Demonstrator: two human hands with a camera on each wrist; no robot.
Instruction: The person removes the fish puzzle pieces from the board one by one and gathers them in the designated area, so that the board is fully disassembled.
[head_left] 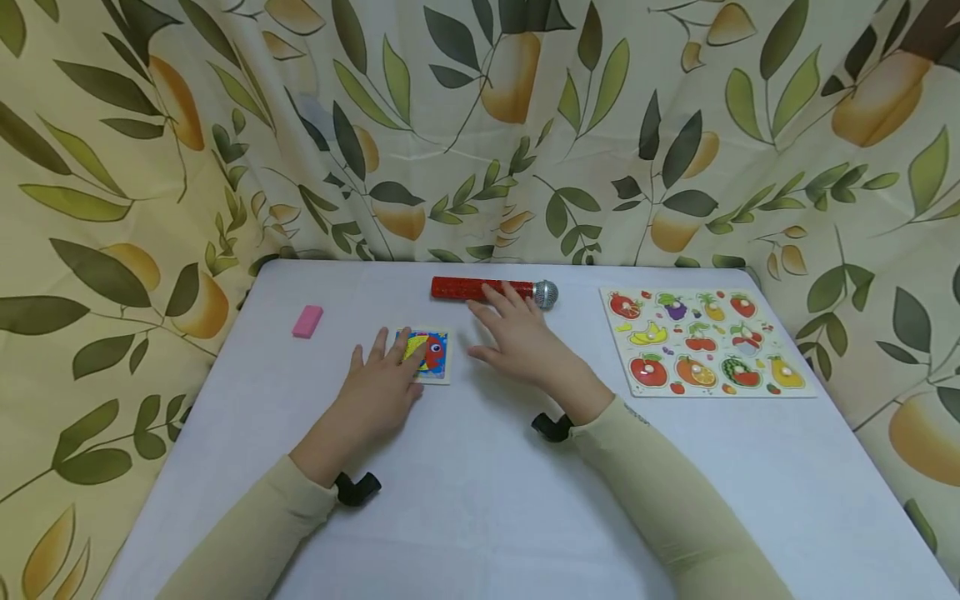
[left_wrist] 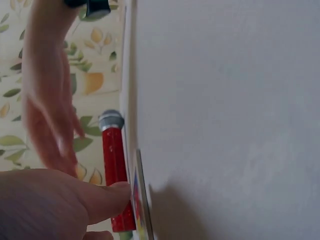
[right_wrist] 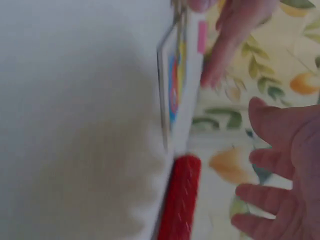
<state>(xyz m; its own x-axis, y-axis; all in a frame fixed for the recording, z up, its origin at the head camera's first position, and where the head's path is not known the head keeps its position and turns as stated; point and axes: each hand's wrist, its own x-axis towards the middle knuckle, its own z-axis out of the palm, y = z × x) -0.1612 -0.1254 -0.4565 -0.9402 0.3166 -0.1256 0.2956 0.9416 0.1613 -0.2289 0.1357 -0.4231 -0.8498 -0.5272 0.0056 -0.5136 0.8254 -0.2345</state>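
Note:
My left hand [head_left: 385,385], its fingers spread, reaches over a small square picture puzzle [head_left: 437,367] with a bright fish on a blue ground. In the left wrist view the thumb [left_wrist: 107,200] overlaps the puzzle's edge [left_wrist: 141,190], and part of the picture is hidden under the fingers. Fingers apart and holding nothing, my right hand [head_left: 525,337] is raised over the table, to the right of the puzzle. Its fingertips overlap a red toy microphone [head_left: 457,288] with a silver head in the head view. The right wrist view shows the microphone [right_wrist: 181,200] below the puzzle [right_wrist: 172,85].
A pink block [head_left: 307,322] lies at the left of the white table [head_left: 480,517]. On the right is a fruit puzzle board [head_left: 708,342] with several fruit pieces. A leaf-patterned curtain [head_left: 465,133] hangs behind the table's far edge. Black wrist mounts [head_left: 357,490] stick out from both sleeves.

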